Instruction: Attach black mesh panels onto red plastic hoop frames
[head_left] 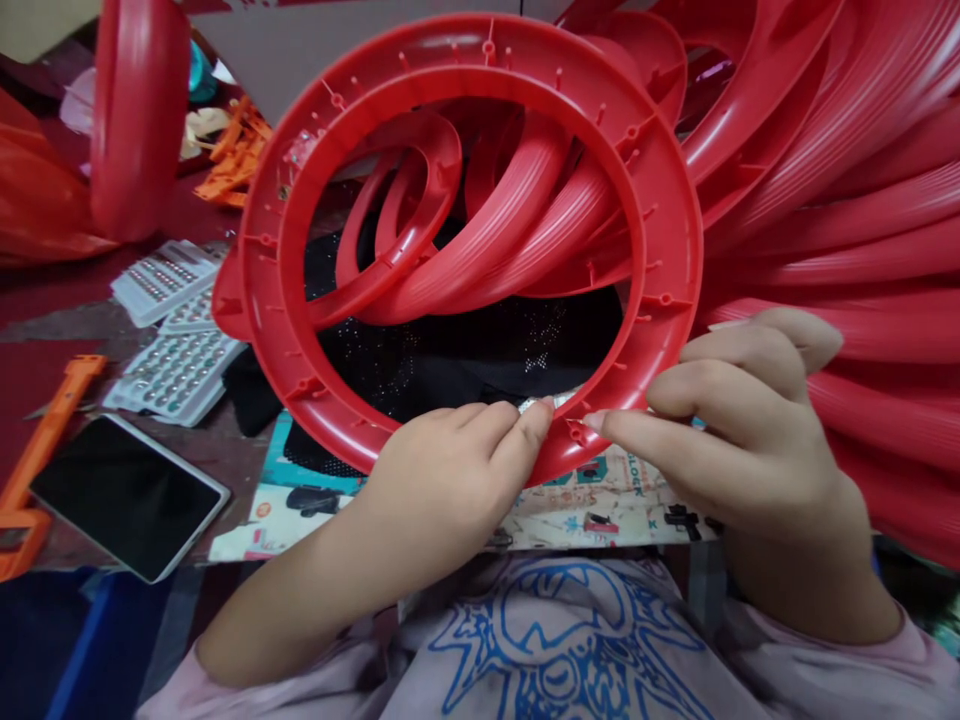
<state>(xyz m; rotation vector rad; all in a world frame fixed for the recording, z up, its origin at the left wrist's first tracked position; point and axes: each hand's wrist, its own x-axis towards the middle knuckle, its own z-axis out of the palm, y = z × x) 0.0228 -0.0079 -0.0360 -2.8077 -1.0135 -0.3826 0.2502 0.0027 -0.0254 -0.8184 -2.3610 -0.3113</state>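
A large red plastic ring (660,230) with small pegs on its inner face stands upright in front of me. My left hand (450,480) grips its lower rim with fingers curled, thumb pressed at the edge. My right hand (750,430) pinches the same lower rim from the right, forefinger tip at a small peg. Between the two thumbs a small silvery piece (534,405) shows at the rim; I cannot make out what it is.
Many more red rings (862,200) are stacked at the right and behind. On the left lie a dark phone (127,495), trays of small button cells (176,370), orange plastic parts (37,450) and a printed sheet (615,500). Black fabric (465,350) lies under the ring.
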